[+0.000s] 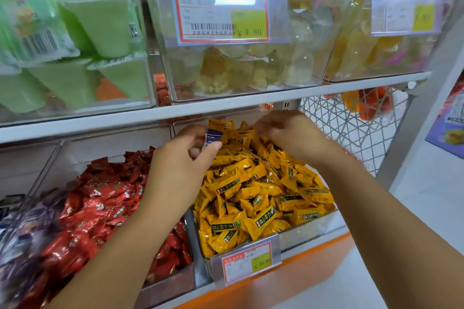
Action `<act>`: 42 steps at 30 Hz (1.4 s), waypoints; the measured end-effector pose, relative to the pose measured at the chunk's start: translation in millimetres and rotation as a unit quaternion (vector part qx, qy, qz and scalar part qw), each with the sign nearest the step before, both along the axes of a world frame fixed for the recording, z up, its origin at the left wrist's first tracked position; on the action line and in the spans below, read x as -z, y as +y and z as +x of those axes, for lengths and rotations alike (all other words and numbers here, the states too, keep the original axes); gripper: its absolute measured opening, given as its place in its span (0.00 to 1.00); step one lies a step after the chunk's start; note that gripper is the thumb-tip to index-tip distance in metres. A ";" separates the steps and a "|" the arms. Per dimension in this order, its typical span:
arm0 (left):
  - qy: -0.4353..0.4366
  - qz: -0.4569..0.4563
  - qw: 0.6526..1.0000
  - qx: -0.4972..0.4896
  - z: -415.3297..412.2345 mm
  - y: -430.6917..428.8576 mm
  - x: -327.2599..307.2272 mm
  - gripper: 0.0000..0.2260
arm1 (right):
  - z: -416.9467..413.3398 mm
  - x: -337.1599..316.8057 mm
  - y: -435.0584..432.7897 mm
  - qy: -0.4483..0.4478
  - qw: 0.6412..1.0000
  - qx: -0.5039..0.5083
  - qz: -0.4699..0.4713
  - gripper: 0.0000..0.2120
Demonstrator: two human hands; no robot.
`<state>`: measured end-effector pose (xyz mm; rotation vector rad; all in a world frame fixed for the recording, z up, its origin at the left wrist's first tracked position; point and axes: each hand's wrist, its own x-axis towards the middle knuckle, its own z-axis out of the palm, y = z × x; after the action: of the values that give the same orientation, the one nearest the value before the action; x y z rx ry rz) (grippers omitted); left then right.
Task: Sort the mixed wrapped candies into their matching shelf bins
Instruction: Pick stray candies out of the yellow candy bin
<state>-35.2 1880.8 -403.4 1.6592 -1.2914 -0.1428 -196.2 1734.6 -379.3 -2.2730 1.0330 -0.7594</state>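
At the far left of the lower shelf lies a heap of purple candies point(22, 228), blurred at the frame edge, and just beside it a clear bin is piled with red candies point(100, 206). Above them, on the upper shelf, sit green jelly cups point(100, 25). The left hand point(180, 160) reaches over the divider between the red and yellow bins, its thumb and fingers curled round a purple-wrapped candy point(213, 137), which it holds just above the back of the yellow pile. The yellow candies point(263, 195) fill their bin point(311, 229) to a mound, and a price tag point(247, 262) is clipped to its front wall. The right hand point(283, 133) is at the rear of the same mound, under the white shelf board point(226, 103), fingers pointing toward the topmost yellow wrappers. It is motion-blurred, so whether it grips anything cannot be told. To the right of it hangs a white wire basket point(351, 120) with orange items inside.
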 end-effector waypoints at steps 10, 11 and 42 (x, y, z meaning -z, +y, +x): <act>-0.008 0.026 0.999 0.018 8.4 4.9 12.4 0.03 | 27.0 52.3 -38.3 0.274 0.954 0.007 -0.120 0.15; -0.006 0.028 0.999 0.017 7.6 4.9 11.0 0.03 | 27.6 55.0 -38.4 0.269 0.954 0.010 -0.130 0.14; -0.008 0.047 0.996 0.076 -3.5 -7.4 0.1 0.14 | -11.7 -11.8 7.7 0.012 0.996 -0.072 0.045 0.04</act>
<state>-38.6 1873.3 -403.5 1.6433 -1.4435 -0.2867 -207.9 1742.2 -367.5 -2.2563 0.8840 -0.6150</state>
